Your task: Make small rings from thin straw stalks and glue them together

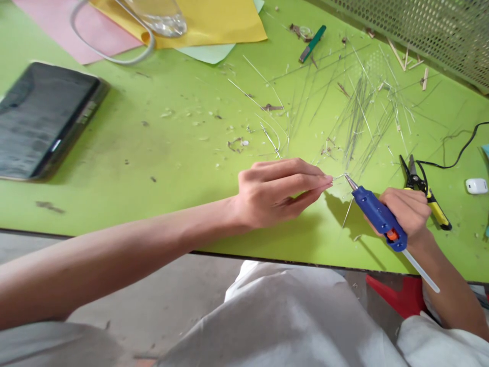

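A pale green laminated tabletop (114, 214), scuffed and littered with fine shavings, bore a loose, crisscrossing spread of thin, straight, needle-like sticks (357, 120). The left hand (280, 192) was extended over the table, fingers long and gathered close, with the fingertips (328, 178) pinching a fine, pale strand (338, 177), too thin to show detail. The strand lay at, or just beside, the tapered metal nozzle (350, 182) of a blue plastic hot glue gun (378, 216). The right hand (407, 216) was closed firmly around the ribbed grip of the gun, from whose rear a smooth, translucent glue stick (420, 270) projected. Just beyond the right hand lay yellow-and-black-handled pliers (428, 204), near a thin black cable (458, 153) and a small white plastic plug (477, 186). Toward the far edge lay a green-handled cutter (312, 43), sheets of yellow paper (214, 25) and pink paper (69, 25), and a glass jar (156, 15). A dark tablet (46, 120) rested at left; a perforated metal screen (420, 30) stood at upper right.
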{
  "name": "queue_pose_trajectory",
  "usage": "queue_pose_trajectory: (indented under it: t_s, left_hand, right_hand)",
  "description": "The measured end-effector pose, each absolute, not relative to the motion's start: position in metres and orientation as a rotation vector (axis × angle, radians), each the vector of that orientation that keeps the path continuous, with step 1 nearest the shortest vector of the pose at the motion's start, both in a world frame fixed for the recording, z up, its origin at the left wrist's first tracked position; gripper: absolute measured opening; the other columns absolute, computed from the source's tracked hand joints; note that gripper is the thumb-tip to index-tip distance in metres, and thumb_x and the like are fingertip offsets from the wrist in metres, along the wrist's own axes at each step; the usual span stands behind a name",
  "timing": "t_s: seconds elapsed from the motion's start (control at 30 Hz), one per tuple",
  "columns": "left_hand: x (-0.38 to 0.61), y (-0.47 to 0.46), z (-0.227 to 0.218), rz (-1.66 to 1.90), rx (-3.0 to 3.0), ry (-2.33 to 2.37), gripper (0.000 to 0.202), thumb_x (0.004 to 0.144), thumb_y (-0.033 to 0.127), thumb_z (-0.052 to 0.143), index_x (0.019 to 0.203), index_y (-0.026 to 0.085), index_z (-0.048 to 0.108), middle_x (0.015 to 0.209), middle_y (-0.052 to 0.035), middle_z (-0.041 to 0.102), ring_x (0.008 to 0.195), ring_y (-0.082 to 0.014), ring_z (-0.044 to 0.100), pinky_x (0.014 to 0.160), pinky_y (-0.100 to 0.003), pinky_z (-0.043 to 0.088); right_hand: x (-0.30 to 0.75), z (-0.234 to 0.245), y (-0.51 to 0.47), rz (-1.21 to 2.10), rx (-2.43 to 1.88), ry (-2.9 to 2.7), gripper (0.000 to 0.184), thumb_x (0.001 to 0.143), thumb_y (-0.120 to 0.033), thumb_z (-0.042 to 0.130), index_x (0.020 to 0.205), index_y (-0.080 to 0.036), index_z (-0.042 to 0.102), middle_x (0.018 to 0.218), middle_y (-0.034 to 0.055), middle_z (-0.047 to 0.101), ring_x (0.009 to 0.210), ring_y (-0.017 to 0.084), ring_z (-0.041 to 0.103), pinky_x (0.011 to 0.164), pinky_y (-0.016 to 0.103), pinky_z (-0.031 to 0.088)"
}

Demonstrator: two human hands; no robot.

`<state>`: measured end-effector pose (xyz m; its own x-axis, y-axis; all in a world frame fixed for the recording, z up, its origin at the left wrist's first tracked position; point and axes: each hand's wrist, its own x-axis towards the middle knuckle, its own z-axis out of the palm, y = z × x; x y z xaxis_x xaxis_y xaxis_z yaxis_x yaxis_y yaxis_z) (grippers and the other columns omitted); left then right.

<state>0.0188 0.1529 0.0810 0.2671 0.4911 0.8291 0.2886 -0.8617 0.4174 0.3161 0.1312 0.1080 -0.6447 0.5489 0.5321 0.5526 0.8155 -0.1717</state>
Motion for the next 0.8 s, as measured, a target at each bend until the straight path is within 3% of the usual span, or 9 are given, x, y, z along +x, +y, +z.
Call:
queue_pose_trajectory:
  t_s: [0.3, 0.5, 0.63, 0.8]
  left_hand:
    - [0.0179, 0.152, 0.0822, 1.576, 2.367, 0.812, 0.012, 0.097, 0.015, 0.078, 0.1, 0.026, 0.082, 0.09, -0.0003, 0.086, 0.076, -0.0126, 0.083, 0.074, -0.018, 0.069]
    - [0.0194, 0.152, 0.0841, 1.653, 2.286, 0.717, 0.024, 0.093, 0.007, 0.079, 0.102, 0.029, 0.082, 0.092, 0.0005, 0.086, 0.076, -0.0132, 0.083, 0.076, -0.018, 0.07]
    - [0.0186, 0.1513, 0.0858, 1.544, 2.291, 0.834, 0.013, 0.094, 0.014, 0.08, 0.097, 0.026, 0.082, 0.091, -0.0003, 0.087, 0.074, -0.0131, 0.083, 0.07, -0.018, 0.07]
    - [0.0218, 0.15, 0.0879, 1.634, 2.141, 0.933, 0.009, 0.094, 0.019, 0.083, 0.093, 0.028, 0.083, 0.088, 0.0023, 0.086, 0.071, -0.014, 0.082, 0.064, -0.021, 0.071]
  right_hand:
    - [0.3159, 0.1086, 0.1313, -0.003, -0.822, -2.405, 0.029, 0.096, -0.007, 0.064, 0.075, -0.023, 0.05, 0.06, -0.0049, 0.047, 0.052, 0.011, 0.04, 0.054, 0.03, 0.031]
    - [0.3155, 0.1097, 0.131, -0.017, -0.83, -2.408, 0.029, 0.094, -0.006, 0.062, 0.074, -0.023, 0.05, 0.06, -0.0052, 0.046, 0.052, 0.012, 0.039, 0.053, 0.031, 0.031]
    - [0.3161, 0.11, 0.132, -0.022, -0.817, -2.42, 0.029, 0.093, -0.005, 0.062, 0.075, -0.023, 0.049, 0.059, -0.0052, 0.046, 0.051, 0.012, 0.04, 0.053, 0.03, 0.031]
    - [0.3186, 0.1068, 0.1322, -0.03, -0.817, -2.384, 0.026, 0.093, -0.016, 0.069, 0.077, -0.024, 0.051, 0.06, -0.004, 0.051, 0.051, 0.012, 0.045, 0.052, 0.03, 0.036]
